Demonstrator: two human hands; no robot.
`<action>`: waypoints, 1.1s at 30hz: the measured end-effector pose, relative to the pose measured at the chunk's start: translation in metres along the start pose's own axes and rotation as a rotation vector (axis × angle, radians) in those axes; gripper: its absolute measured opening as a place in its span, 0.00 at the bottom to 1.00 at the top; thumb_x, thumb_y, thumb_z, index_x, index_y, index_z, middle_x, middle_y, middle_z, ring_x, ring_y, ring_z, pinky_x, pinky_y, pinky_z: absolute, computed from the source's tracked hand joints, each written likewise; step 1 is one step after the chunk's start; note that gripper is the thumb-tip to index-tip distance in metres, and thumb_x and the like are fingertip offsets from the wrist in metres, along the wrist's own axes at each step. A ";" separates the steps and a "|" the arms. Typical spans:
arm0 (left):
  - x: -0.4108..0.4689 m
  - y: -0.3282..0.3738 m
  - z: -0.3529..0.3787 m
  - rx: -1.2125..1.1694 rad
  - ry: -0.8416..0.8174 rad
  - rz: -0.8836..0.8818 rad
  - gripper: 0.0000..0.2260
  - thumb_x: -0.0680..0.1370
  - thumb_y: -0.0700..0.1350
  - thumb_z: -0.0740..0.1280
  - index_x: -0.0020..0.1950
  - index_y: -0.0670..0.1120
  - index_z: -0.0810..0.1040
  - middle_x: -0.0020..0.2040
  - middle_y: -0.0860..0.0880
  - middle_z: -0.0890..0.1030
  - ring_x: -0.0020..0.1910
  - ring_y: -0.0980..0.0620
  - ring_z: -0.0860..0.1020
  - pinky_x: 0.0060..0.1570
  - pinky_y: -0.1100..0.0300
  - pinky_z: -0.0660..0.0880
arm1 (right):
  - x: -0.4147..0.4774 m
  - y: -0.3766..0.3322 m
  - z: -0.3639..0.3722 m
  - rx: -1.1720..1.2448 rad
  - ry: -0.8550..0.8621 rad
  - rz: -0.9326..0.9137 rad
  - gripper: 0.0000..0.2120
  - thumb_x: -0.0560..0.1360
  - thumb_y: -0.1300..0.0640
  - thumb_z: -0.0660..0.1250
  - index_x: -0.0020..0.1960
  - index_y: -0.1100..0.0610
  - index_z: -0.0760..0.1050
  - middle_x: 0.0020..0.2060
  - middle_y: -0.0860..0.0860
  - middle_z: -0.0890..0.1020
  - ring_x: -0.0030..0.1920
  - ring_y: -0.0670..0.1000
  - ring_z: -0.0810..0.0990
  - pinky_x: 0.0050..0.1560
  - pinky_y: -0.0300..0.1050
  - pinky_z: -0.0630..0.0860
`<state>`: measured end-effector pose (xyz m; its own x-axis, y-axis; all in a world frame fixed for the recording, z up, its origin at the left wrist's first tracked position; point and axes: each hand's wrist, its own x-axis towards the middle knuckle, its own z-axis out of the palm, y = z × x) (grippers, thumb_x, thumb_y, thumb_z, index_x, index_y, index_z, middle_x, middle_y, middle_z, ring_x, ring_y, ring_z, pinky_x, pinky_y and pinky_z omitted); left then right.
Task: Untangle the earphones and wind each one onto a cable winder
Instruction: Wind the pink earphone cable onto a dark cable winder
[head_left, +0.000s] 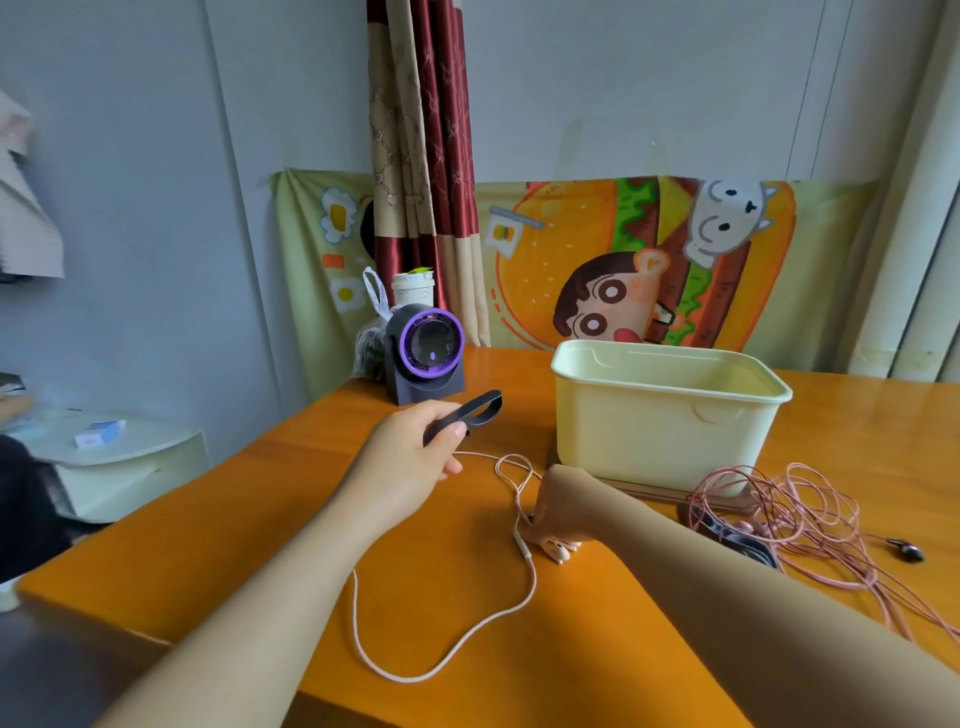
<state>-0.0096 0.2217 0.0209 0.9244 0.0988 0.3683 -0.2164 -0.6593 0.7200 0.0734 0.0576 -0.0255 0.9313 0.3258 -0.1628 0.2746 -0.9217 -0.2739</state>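
Note:
My left hand (415, 454) is raised over the table and grips a black loop-shaped cable winder (470, 413) between thumb and fingers. My right hand (558, 512) rests on the table with its fingertips down on the earbuds (558, 551) of a pink earphone. That earphone's cable (441, 660) lies loose in a wide curve toward the table's front edge. A tangled heap of pink earphone cables (789, 509) lies to the right, over more black winders (737, 540).
A pale yellow plastic bin (660, 431) stands behind my right hand. A black and purple desk fan (423, 353), a cup (413, 288) and a plastic bag (371, 338) sit at the table's back left. A small dark plug (906, 550) lies at the far right.

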 end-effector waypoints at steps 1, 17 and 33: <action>0.000 0.001 0.000 0.000 -0.002 -0.005 0.15 0.82 0.45 0.60 0.68 0.48 0.73 0.42 0.56 0.78 0.37 0.60 0.78 0.32 0.75 0.71 | 0.000 -0.002 -0.002 -0.034 -0.027 0.010 0.18 0.75 0.53 0.69 0.60 0.62 0.77 0.52 0.56 0.81 0.45 0.51 0.75 0.46 0.39 0.73; 0.019 0.033 0.051 -0.315 -0.112 0.015 0.01 0.80 0.44 0.65 0.49 0.50 0.76 0.28 0.59 0.79 0.28 0.62 0.76 0.29 0.71 0.71 | -0.076 0.066 -0.088 1.599 0.177 -0.216 0.05 0.78 0.62 0.62 0.45 0.61 0.76 0.32 0.52 0.80 0.35 0.47 0.75 0.38 0.35 0.74; 0.055 0.038 0.125 -0.711 -0.352 -0.151 0.08 0.81 0.38 0.62 0.56 0.44 0.79 0.46 0.46 0.84 0.36 0.56 0.80 0.40 0.61 0.77 | -0.039 0.084 -0.092 0.847 0.364 -0.164 0.05 0.73 0.61 0.71 0.47 0.61 0.78 0.38 0.56 0.85 0.33 0.45 0.82 0.38 0.36 0.79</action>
<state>0.0727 0.1090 -0.0051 0.9787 -0.1700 0.1155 -0.1195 -0.0137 0.9927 0.0819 -0.0522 0.0451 0.9533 0.2201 0.2069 0.2768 -0.3629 -0.8898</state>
